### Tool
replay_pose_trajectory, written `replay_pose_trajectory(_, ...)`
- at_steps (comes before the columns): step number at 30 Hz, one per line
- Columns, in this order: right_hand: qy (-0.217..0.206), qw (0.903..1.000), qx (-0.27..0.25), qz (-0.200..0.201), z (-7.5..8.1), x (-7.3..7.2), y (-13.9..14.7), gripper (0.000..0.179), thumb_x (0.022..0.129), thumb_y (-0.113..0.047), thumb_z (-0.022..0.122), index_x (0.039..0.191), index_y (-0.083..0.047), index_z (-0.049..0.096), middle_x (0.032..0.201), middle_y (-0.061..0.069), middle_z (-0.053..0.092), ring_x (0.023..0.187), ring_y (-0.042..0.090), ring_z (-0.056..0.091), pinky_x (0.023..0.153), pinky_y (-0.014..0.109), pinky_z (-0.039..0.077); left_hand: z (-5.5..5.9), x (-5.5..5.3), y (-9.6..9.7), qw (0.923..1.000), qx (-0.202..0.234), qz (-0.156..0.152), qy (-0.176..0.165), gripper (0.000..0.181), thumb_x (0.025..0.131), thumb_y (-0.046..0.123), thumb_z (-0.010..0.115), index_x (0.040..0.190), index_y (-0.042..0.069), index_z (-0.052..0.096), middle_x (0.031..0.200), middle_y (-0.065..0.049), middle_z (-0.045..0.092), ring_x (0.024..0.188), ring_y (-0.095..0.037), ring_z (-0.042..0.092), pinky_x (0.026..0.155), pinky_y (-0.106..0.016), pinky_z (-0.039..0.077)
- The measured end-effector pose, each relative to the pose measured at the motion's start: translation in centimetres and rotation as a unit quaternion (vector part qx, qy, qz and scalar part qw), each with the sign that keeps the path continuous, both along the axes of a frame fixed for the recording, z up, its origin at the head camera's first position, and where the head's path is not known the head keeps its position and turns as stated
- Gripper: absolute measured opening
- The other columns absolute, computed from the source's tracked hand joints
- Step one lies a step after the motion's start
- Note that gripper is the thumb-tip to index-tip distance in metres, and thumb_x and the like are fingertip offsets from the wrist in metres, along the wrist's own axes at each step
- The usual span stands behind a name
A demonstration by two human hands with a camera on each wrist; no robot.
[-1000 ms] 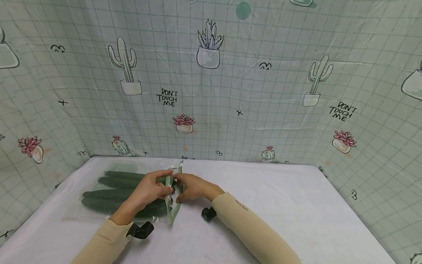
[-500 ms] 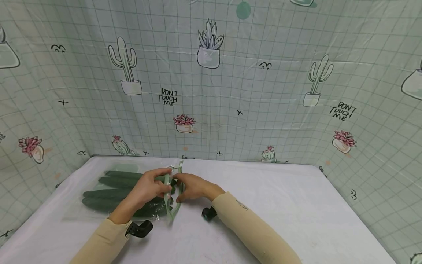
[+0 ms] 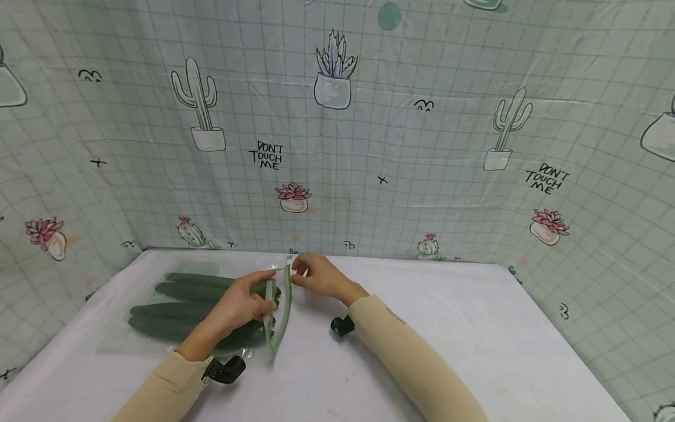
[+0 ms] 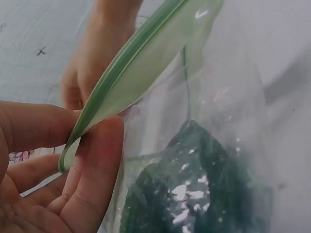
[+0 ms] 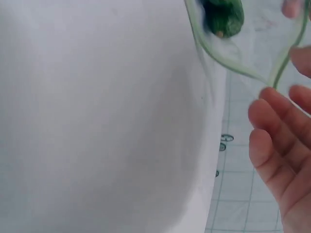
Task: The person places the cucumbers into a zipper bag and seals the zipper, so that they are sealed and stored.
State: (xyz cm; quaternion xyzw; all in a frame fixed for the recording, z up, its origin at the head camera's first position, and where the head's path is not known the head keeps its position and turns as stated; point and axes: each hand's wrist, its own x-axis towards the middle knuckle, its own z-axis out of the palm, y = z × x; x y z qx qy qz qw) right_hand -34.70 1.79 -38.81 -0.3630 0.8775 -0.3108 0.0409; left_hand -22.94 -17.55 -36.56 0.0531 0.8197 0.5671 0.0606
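Note:
A clear zip bag (image 3: 118,334) with a green zip strip (image 3: 286,305) lies on its side at the left of the table. Inside are several long dark green cucumbers (image 3: 169,310), their ends toward the bag's mouth. My left hand (image 3: 237,305) pinches the near strip between thumb and fingers, as the left wrist view shows; the mouth gapes. At the far corner of the mouth is my right hand (image 3: 319,275), fingers loosely bent and apart. In the right wrist view its fingertips (image 5: 262,145) are beside the strip's corner (image 5: 272,83); whether they touch it is unclear.
A white cloth covers the table (image 3: 448,340). Behind and on both sides hangs a grid-patterned curtain (image 3: 422,146) with cactus drawings. Black wrist devices sit under the left wrist (image 3: 225,369) and the right wrist (image 3: 343,325).
My right hand has moved from the middle of the bag's mouth up and away to its far corner. The left hand keeps its pinch and has barely moved.

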Motion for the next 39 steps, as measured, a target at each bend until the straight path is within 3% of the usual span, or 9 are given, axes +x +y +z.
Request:
replay_pose_trajectory(4,-0.011,0.9993,-0.016,-0.033,0.0,-1.0,-0.1,0.039,0.096,-0.037,0.057,0.127,-0.014,0.054,0.101,0.0,0.065,0.081,0.011,0.059,0.069,0.027,0.05,-0.4,-0.1,0.3,0.9999,-0.01,0.001,-0.01,0.072,0.084,-0.002,0.067,0.148,0.005,0.034,0.144,-0.029,0.034,0.066,-0.025,0.065,0.065,-0.037,0.056)
replay_pose_trajectory(8,-0.044,0.9979,-0.027,-0.039,-0.4,-1.6,-0.6,0.049,0.097,-0.04,0.053,0.139,-0.014,0.047,0.107,0.003,0.065,0.08,0.01,0.061,0.071,0.028,0.051,-0.8,-0.1,0.4,0.9998,-0.008,-0.002,-0.017,0.072,0.085,-0.001,0.067,0.148,0.003,0.033,0.142,-0.03,0.036,0.063,-0.027,0.064,0.064,-0.038,0.056)
replay_pose_trajectory(17,-0.067,0.9949,-0.061,-0.046,-1.3,-1.6,-1.2,0.036,0.098,-0.029,0.055,0.128,-0.008,0.056,0.107,0.007,0.065,0.065,0.014,0.064,0.066,0.027,0.052,-1.2,-0.3,0.4,0.9998,-0.004,-0.003,-0.02,0.066,0.087,-0.001,0.066,0.145,-0.002,0.035,0.14,-0.03,0.04,0.068,-0.028,0.066,0.064,-0.038,0.057)
replay_pose_trajectory(24,-0.082,0.9914,-0.085,-0.056,-1.6,-1.5,-1.8,0.04,0.098,-0.031,0.054,0.13,-0.008,0.054,0.11,0.007,0.064,0.067,0.015,0.066,0.066,0.027,0.052,0.2,-0.9,-1.1,0.9995,-0.011,-0.026,0.01,0.058,0.09,0.005,0.064,0.141,-0.006,0.039,0.14,-0.031,0.039,0.087,-0.031,0.066,0.07,-0.039,0.057)
replay_pose_trajectory(31,-0.118,0.9832,-0.12,-0.071,-1.8,-2.0,-2.3,0.034,0.097,-0.033,0.056,0.123,-0.011,0.056,0.106,0.005,0.065,0.066,0.017,0.065,0.058,0.027,0.051,1.2,-3.5,-2.2,0.9977,-0.038,-0.028,0.05,0.051,0.092,0.006,0.061,0.138,-0.007,0.043,0.137,-0.032,0.042,0.099,-0.036,0.062,0.072,-0.04,0.057)
replay_pose_trajectory(39,-0.149,0.9701,-0.169,-0.089,-1.8,-1.6,-3.0,0.026,0.094,-0.025,0.063,0.113,-0.007,0.058,0.095,0.007,0.066,0.068,0.023,0.066,0.053,0.029,0.052,0.5,-6.9,-3.1,0.9923,-0.085,-0.022,0.087,0.039,0.091,0.007,0.063,0.126,-0.006,0.052,0.128,-0.026,0.05,0.103,-0.036,0.06,0.078,-0.044,0.054)
